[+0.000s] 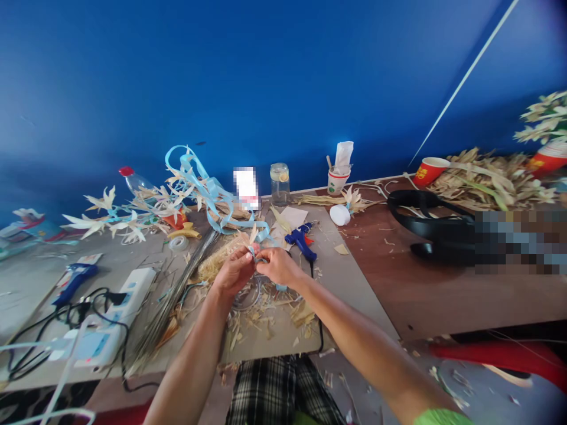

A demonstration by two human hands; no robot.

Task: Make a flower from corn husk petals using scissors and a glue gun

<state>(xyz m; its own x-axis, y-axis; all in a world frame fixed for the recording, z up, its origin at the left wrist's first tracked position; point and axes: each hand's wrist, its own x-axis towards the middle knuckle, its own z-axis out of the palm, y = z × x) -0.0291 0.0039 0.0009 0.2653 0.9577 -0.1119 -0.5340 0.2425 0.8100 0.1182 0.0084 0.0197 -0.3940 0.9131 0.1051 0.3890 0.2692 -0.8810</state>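
Note:
Over the middle of the board, both hands meet around a small pale corn-husk flower. My left hand pinches it near its base, where a bit of light-blue tape shows. Close against it, my right hand has its fingers curled at the same spot; they seem to grip the light-blue tape, though the fingers partly cover it. Looping light-blue ribbon lies just behind the hands. To the right of them rests a blue glue gun, and a bundle of thin wires is on the left.
A white power strip with black cords and another blue glue gun occupy the left. Finished husk flowers stand behind. At the back are a glass jar and a paper cup. Husk scraps litter the board.

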